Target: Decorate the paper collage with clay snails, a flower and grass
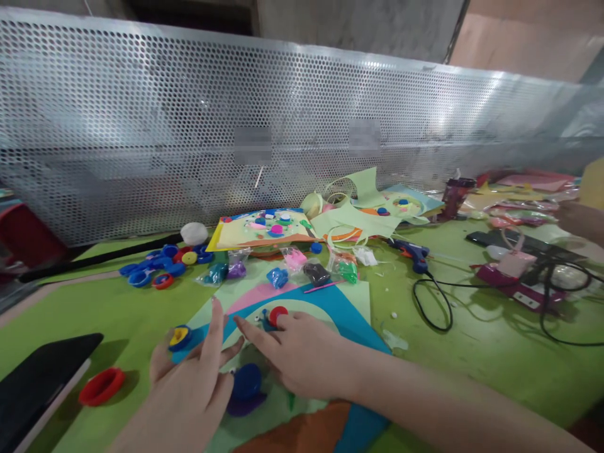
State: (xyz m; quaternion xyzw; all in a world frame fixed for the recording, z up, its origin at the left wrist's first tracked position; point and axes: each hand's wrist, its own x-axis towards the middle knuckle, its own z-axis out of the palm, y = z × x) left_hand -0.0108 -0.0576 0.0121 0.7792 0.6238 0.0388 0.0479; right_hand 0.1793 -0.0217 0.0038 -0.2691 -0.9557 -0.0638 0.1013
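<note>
My left hand (191, 393) is at lower left, its forefinger stretched out over the picture and its other fingers curled by a blue-and-yellow bottle cap (180, 338) with blue clay under it. That cap appears held in these fingers, though the contact is partly hidden. My right hand (302, 352) reaches in from the right, forefinger extended close to the left fingertips. Just beyond it, a red cap (278, 316) with blue clay sits on the paper picture (352, 321). A dark blue cap (247, 381) on purple clay lies between my hands.
Loose bottle caps (160, 261) lie back left, near bagged clay (278, 277). A finished-looking cap collage (274, 228) and paper scraps (352, 217) are behind. A glue gun (413, 253) and corded power strip (521, 286) lie right. A phone (42, 384) and red cap ring (102, 386) are left.
</note>
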